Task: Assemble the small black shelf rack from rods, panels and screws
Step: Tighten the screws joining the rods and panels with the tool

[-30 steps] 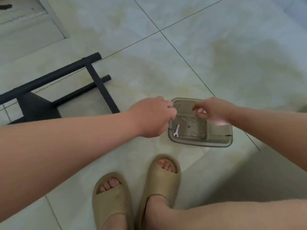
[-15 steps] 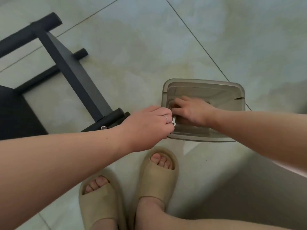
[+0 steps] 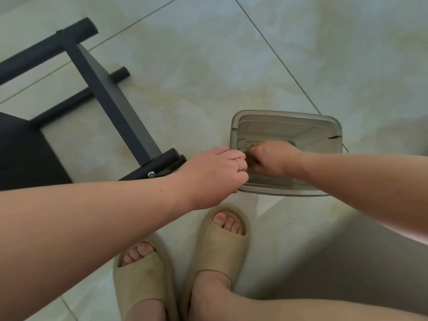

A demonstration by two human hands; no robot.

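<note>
On the tiled floor (image 3: 208, 66) at the far left the half-built black rack (image 3: 99, 84) lies on its side. A flat panel (image 3: 20, 154) sits at the left edge, round rods (image 3: 46, 49) run off toward the upper left, and a flat crossbar (image 3: 129, 128) slants down to the right. At the crossbar's lower end a silver screw (image 3: 151, 174) sits in a rod end, just beside the left wrist. The left grip (image 3: 215, 174) extends from the lower left with a ring (image 3: 238, 163) on one finger. Its fingers are curled down at the left wall of a clear grey bin (image 3: 284, 114), but I cannot tell whether they clasp the rim or only rest against it. The bin stands on the floor just right of the rack's near end. The right grip (image 3: 271, 158) extends from the right and is down inside the bin near its left side, knuckles up and fingers clenched under the palm. What it grasps, if anything, is hidden. The two grips nearly touch. Below them two tan slippers (image 3: 220, 242) stand on the floor, toes toward the bin.
</note>
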